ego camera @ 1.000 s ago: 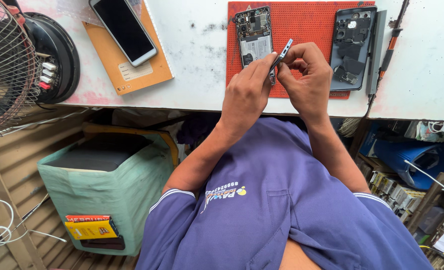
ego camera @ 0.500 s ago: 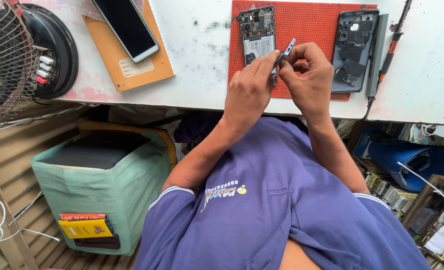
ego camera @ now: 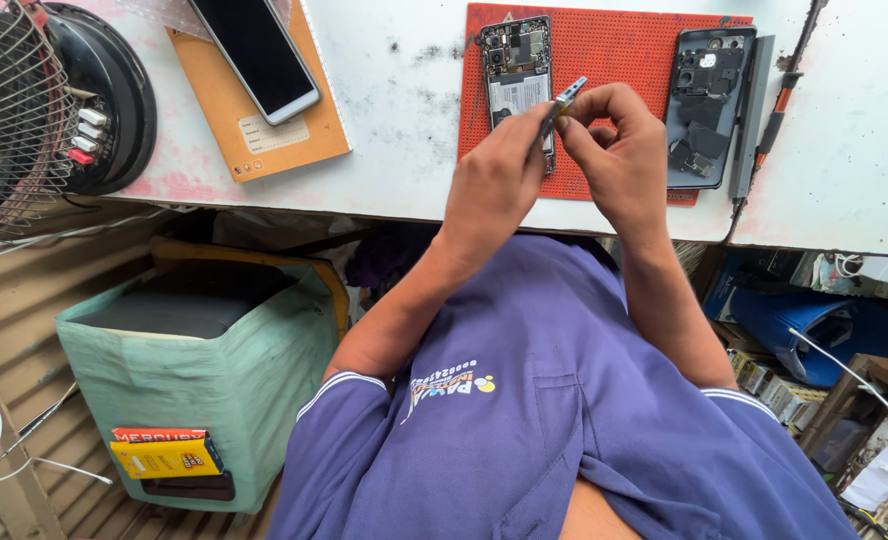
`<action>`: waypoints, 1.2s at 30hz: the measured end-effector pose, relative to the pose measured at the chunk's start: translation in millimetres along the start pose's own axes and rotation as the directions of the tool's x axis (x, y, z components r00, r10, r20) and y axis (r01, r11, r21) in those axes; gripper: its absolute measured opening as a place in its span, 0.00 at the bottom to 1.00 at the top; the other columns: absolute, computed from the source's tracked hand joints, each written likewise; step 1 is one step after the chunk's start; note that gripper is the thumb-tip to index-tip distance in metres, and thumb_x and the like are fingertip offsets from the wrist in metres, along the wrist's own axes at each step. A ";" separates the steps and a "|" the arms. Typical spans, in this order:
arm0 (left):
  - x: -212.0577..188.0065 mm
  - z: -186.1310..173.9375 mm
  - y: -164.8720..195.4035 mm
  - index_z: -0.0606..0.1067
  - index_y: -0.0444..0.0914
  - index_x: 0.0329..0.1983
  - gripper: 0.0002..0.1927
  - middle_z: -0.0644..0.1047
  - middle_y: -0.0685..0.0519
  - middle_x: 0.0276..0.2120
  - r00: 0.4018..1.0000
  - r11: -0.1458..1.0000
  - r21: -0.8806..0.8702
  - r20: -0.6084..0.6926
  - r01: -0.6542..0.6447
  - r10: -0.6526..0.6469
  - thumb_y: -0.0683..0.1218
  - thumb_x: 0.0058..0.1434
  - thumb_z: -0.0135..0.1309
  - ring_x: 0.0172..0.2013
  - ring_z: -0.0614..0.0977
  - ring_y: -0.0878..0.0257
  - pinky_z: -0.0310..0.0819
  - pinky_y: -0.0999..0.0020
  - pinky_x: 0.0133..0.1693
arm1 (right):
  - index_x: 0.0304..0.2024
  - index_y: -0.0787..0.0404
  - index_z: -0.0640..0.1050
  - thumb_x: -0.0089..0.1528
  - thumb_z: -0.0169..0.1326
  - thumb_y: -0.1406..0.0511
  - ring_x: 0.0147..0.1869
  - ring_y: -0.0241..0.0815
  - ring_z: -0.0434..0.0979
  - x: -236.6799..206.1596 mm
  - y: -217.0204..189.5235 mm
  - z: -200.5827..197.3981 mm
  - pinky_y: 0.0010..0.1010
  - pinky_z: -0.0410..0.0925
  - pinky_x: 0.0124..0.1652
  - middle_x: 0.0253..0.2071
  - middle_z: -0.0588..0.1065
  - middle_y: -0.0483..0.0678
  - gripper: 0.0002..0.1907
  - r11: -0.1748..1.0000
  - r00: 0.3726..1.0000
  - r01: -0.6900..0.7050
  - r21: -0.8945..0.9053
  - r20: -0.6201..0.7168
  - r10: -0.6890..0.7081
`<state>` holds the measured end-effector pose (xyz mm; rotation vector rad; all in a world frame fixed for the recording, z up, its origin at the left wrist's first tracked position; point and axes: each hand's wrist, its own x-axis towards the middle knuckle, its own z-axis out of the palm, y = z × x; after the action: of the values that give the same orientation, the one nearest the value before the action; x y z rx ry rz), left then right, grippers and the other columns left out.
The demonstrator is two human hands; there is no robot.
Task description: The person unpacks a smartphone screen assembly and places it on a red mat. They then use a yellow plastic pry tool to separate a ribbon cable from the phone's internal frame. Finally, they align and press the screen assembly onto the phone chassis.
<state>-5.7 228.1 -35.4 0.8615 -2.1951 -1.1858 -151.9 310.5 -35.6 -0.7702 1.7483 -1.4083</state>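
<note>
I see my left hand point(ego camera: 492, 190) pinching a pair of tweezers point(ego camera: 560, 105), with my right hand point(ego camera: 619, 160) closed at their tip, thumb and forefinger pressed together on something too small to tell. Both hover over the red mat point(ego camera: 604, 70). On that mat lies the opened phone point(ego camera: 517, 75), just beyond the tweezers; its back cover point(ego camera: 706, 100) sits at the mat's right edge. Left of the mat, well apart, a dark-screened phone point(ego camera: 254, 50) rests on an orange notebook point(ego camera: 284, 140).

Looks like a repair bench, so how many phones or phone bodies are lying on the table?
3. A whole phone lies on the orange notebook at left; an opened phone and a back shell lie on the red mat. Hands may hide smaller parts.
</note>
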 end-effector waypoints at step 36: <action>-6.4 -81.1 27.7 0.74 0.40 0.51 0.16 0.64 0.53 0.64 0.879 0.841 0.316 0.344 -0.439 0.329 0.35 0.62 0.58 0.65 0.67 0.56 0.62 0.60 0.61 | 0.73 0.63 0.63 0.69 0.55 0.77 0.58 0.40 0.81 -85.4 -54.5 -13.1 0.29 0.78 0.52 0.57 0.77 0.53 0.31 0.992 0.984 -0.106 0.075 0.154 0.094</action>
<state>45.3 200.3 27.9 0.3600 -2.7261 -0.7158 -117.1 376.0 34.6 -0.7148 1.5815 -1.3124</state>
